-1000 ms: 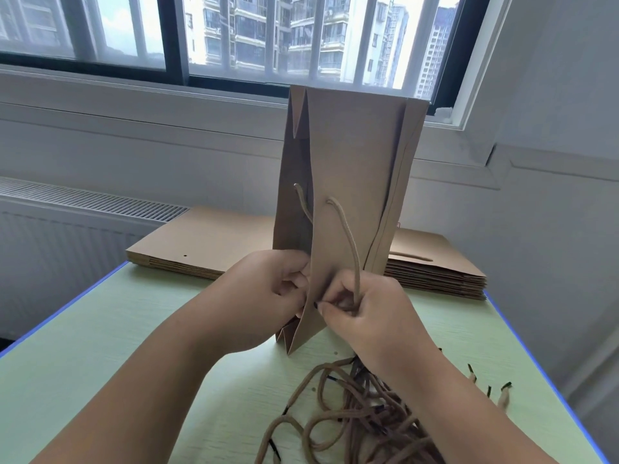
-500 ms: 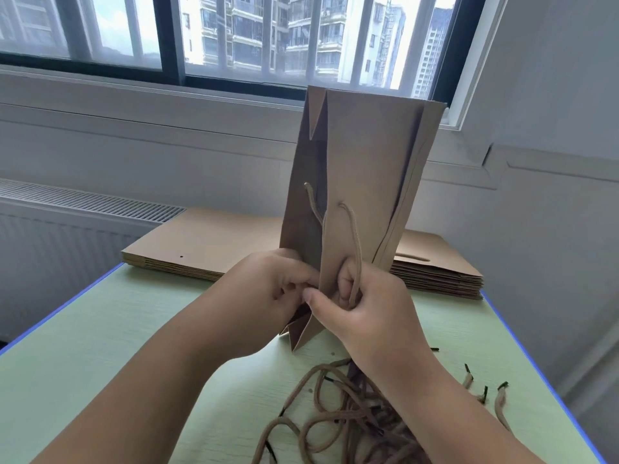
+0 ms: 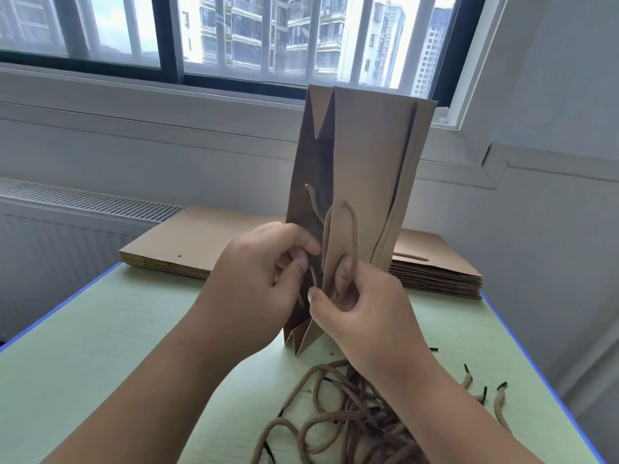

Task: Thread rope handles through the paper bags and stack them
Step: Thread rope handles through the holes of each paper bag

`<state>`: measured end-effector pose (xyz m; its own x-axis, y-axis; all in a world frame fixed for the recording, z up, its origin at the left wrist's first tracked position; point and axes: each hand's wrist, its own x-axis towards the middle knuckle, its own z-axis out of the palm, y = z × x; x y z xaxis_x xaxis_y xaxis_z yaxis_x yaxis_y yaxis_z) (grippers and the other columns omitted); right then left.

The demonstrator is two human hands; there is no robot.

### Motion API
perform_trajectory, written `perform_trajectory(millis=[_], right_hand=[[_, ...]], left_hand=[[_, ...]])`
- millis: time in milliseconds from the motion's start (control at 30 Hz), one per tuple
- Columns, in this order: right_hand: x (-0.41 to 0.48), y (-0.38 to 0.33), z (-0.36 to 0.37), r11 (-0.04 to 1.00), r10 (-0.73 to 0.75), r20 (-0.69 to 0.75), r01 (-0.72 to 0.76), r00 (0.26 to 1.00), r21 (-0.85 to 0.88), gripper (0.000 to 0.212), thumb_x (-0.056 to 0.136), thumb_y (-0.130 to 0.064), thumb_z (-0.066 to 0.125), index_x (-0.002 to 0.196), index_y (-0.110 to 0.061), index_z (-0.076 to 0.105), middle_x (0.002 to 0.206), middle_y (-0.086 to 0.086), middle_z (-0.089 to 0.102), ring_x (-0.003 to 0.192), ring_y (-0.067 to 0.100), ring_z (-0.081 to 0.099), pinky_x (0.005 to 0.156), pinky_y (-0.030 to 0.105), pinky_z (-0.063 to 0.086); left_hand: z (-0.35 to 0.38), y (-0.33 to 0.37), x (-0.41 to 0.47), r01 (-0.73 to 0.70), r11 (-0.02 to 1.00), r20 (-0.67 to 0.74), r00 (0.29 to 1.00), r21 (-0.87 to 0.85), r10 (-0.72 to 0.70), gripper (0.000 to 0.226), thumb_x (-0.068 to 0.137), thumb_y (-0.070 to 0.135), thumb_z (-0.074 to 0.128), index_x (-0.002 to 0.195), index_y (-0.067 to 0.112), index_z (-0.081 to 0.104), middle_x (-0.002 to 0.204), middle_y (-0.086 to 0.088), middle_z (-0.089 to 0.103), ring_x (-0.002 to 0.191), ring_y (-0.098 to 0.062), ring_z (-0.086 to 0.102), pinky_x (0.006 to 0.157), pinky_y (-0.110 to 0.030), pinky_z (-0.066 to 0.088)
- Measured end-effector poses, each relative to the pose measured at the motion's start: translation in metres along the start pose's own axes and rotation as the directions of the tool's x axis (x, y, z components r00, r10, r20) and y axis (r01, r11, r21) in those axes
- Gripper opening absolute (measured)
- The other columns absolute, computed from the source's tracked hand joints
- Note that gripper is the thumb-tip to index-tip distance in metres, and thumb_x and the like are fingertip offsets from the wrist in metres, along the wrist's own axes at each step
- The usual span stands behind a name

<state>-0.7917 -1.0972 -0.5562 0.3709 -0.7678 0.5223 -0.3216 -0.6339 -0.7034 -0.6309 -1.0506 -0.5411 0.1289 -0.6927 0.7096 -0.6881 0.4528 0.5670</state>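
The bag [image 3: 368, 155] stands upright on the desk [image 3: 134, 329], before a flat stack [image 3: 187, 239]. The left hand [image 3: 254, 276] grips its edge. The right hand [image 3: 365, 313] pinches the rope [image 3: 354, 236] looped on it.

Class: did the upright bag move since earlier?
Yes: the top of the paper bag has leaned right, away from the hole in the flat stack.

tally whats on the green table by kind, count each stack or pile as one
upright brown paper bag: 1
stacks of flat brown paper bags: 2
pile of loose brown ropes: 1
total: 4
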Motion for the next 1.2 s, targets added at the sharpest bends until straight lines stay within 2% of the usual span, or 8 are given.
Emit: perform_trajectory(millis=[67, 167, 300, 467, 633, 933, 1100, 1200], right_hand=[[0.000, -0.001, 0.000, 1.000, -0.012, 0.027, 0.012, 1.000, -0.010, 0.024, 0.081, -0.032, 0.072, 0.069, -0.023, 0.053, 0.060, -0.003, 0.052, 0.054, 0.007, 0.045, 0.054, 0.025, 0.038], [0.001, 0.000, 0.000, 0.999, -0.024, 0.032, 0.025, 0.999, -0.031, 0.025, 0.081, -0.036, 0.067, 0.074, -0.015, 0.054, 0.064, 0.003, 0.052, 0.058, 0.018, 0.046, 0.055, 0.035, 0.040], [0.001, 0.000, 0.003, 0.999, -0.031, 0.030, 0.032, 0.999, -0.034, 0.028, 0.083, -0.031, 0.069, 0.070, -0.017, 0.048, 0.059, -0.003, 0.045, 0.055, 0.014, 0.041, 0.053, 0.034, 0.038], [0.000, -0.001, 0.004, 0.999, -0.027, 0.017, 0.028, 0.999, -0.036, 0.036, 0.083, -0.026, 0.071, 0.067, -0.018, 0.040, 0.054, -0.008, 0.041, 0.053, 0.009, 0.036, 0.051, 0.028, 0.032], [0.000, -0.002, 0.006, 0.999, -0.027, 0.018, 0.027, 0.999, -0.028, 0.035, 0.083, -0.027, 0.069, 0.067, -0.019, 0.039, 0.055, -0.007, 0.041, 0.053, 0.009, 0.036, 0.052, 0.035, 0.035], [0.000, -0.002, 0.008, 0.997, -0.061, 0.009, 0.062, 0.998, -0.046, 0.035, 0.083, -0.024, 0.068, 0.065, -0.017, 0.038, 0.056, -0.005, 0.040, 0.054, 0.009, 0.036, 0.051, 0.029, 0.032], [0.000, -0.001, 0.008, 0.997, -0.064, 0.008, 0.064, 0.998, -0.043, 0.034, 0.083, -0.025, 0.068, 0.066, -0.017, 0.039, 0.056, -0.006, 0.041, 0.054, 0.009, 0.036, 0.051, 0.029, 0.033], [0.000, 0.000, 0.008, 0.997, -0.070, 0.003, 0.070, 0.998, -0.045, 0.036, 0.082, -0.025, 0.069, 0.065, -0.019, 0.038, 0.056, -0.007, 0.041, 0.054, 0.009, 0.035, 0.050, 0.027, 0.031]], left_hand=[[0.000, 0.002, -0.001, 0.009, 0.998, -0.075, 0.997, -0.059, -0.013, 0.025, 0.085, 0.006, 0.058, 0.089, 0.030, 0.066, 0.078, 0.009, 0.064, 0.073, -0.018, 0.065, 0.066, -0.038, 0.054], [0.001, 0.006, -0.002, 0.037, 0.979, -0.129, 0.990, -0.200, -0.063, 0.024, 0.087, 0.008, 0.060, 0.088, 0.032, 0.064, 0.075, 0.005, 0.068, 0.072, -0.023, 0.069, 0.069, -0.048, 0.058], [0.005, 0.013, -0.004, 0.051, 0.960, -0.133, 0.987, -0.275, -0.091, 0.021, 0.088, 0.009, 0.063, 0.088, 0.030, 0.065, 0.077, -0.001, 0.071, 0.073, -0.026, 0.071, 0.071, -0.055, 0.058], [0.007, 0.017, -0.004, 0.089, 0.952, -0.169, 0.975, -0.292, -0.143, 0.021, 0.087, 0.007, 0.071, 0.086, 0.028, 0.068, 0.076, 0.001, 0.072, 0.070, -0.021, 0.071, 0.067, -0.046, 0.059], [0.011, 0.021, -0.006, 0.121, 0.940, -0.190, 0.963, -0.319, -0.189, 0.026, 0.087, -0.003, 0.076, 0.086, 0.022, 0.071, 0.075, 0.002, 0.073, 0.068, -0.018, 0.072, 0.065, -0.029, 0.058], [0.013, 0.025, -0.007, 0.095, 0.926, -0.240, 0.951, -0.365, -0.193, 0.028, 0.088, -0.009, 0.073, 0.083, 0.019, 0.070, 0.075, -0.001, 0.074, 0.068, -0.019, 0.075, 0.065, -0.035, 0.062], [0.013, 0.026, -0.008, 0.064, 0.933, -0.262, 0.951, -0.355, -0.165, 0.032, 0.086, -0.011, 0.073, 0.082, 0.020, 0.070, 0.075, 0.001, 0.073, 0.067, -0.014, 0.072, 0.063, -0.023, 0.056], [0.012, 0.025, -0.008, 0.048, 0.940, -0.288, 0.946, -0.337, -0.151, 0.032, 0.086, -0.008, 0.073, 0.083, 0.023, 0.071, 0.075, 0.002, 0.072, 0.067, -0.014, 0.071, 0.063, -0.024, 0.056]])
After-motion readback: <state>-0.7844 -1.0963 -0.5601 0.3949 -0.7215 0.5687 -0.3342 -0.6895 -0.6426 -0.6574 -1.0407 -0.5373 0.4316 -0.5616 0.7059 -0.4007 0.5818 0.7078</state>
